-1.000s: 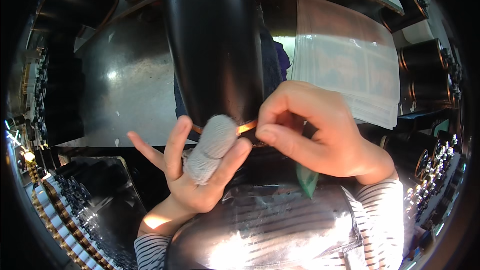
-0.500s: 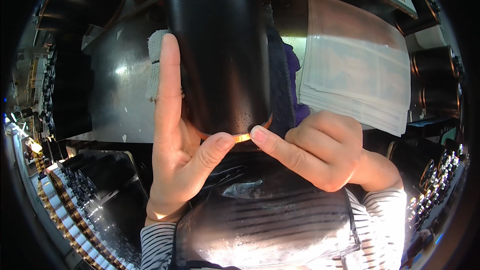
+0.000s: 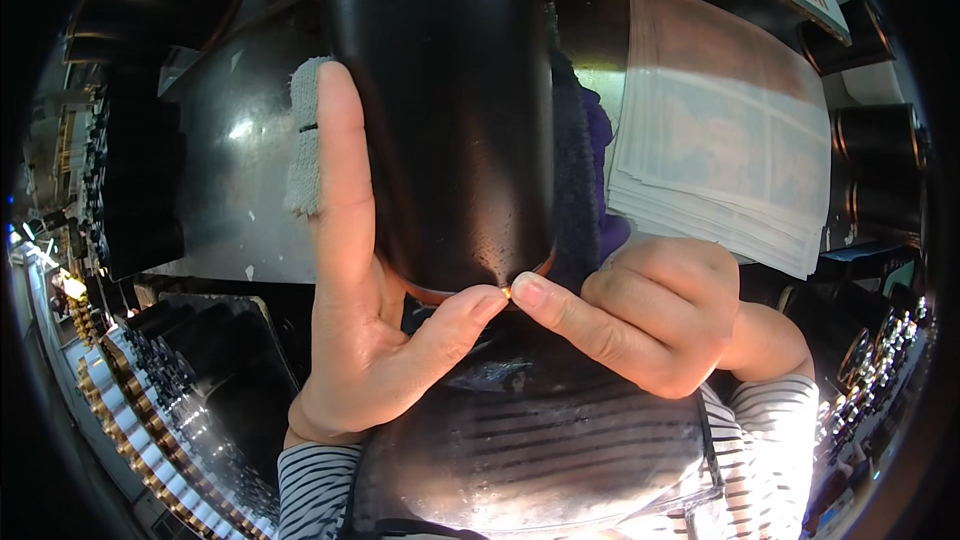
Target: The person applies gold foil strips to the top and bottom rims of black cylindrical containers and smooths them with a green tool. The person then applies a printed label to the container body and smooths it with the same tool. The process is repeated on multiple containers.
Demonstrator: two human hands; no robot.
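A large black cylinder (image 3: 445,110) with a copper-coloured rim points away from me. Along its left side lies my left hand (image 3: 350,340), its fingers stretched out and the thumb spread across to the near rim. Grey knitted fabric (image 3: 304,155) covers a finger behind the straight index finger. My right hand (image 3: 660,315) is closed, the thumb reaching to the same rim. Both thumb tips nearly meet there, a small bright copper spot between them. Whatever the curled right fingers may hold is hidden.
Beside the cylinder lies a purple cloth (image 3: 598,160). A stack of translucent sheets (image 3: 725,140) covers the right side of the metal table (image 3: 245,180). More black cylinders stand at right (image 3: 880,175) and lower left (image 3: 215,340). A dark glossy apron (image 3: 530,440) is in front of me.
My left thumb has slid right along the rim and closed most of the gap to my right thumb. The cylinder's near end appears slightly lower in the picture.
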